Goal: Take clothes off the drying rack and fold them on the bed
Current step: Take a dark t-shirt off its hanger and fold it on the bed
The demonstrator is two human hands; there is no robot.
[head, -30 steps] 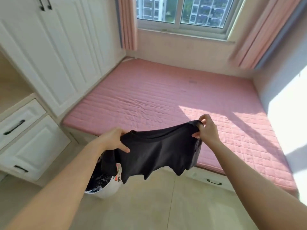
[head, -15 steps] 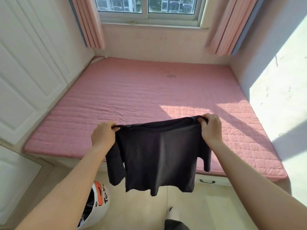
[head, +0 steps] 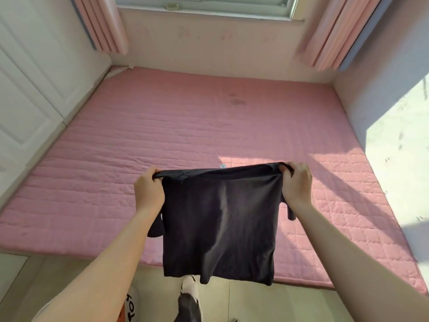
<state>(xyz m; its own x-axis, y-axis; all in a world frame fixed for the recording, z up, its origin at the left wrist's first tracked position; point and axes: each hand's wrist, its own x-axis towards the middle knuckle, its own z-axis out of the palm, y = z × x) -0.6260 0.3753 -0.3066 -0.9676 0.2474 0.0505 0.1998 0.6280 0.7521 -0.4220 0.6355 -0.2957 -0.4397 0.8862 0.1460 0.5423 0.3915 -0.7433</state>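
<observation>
Pink curtains (head: 104, 24), window (head: 202, 3), sunlit R wall (head: 399, 140).

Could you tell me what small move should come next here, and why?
Probably lower the black shirt flat onto the pink bed: the left hand and right hand grip its top corners, and it hangs unfolded above the bed's near edge.

We see a bright, daylit room, with light entering by the window (head: 202, 6). Hard sun nearly blows out the right wall (head: 399, 140) and lights the near right corner of the bed (head: 162, 135), crossed by slanting shadows. The black shirt (head: 220, 217) shows only a faint sheen. The edges bow and detail is soft.
</observation>
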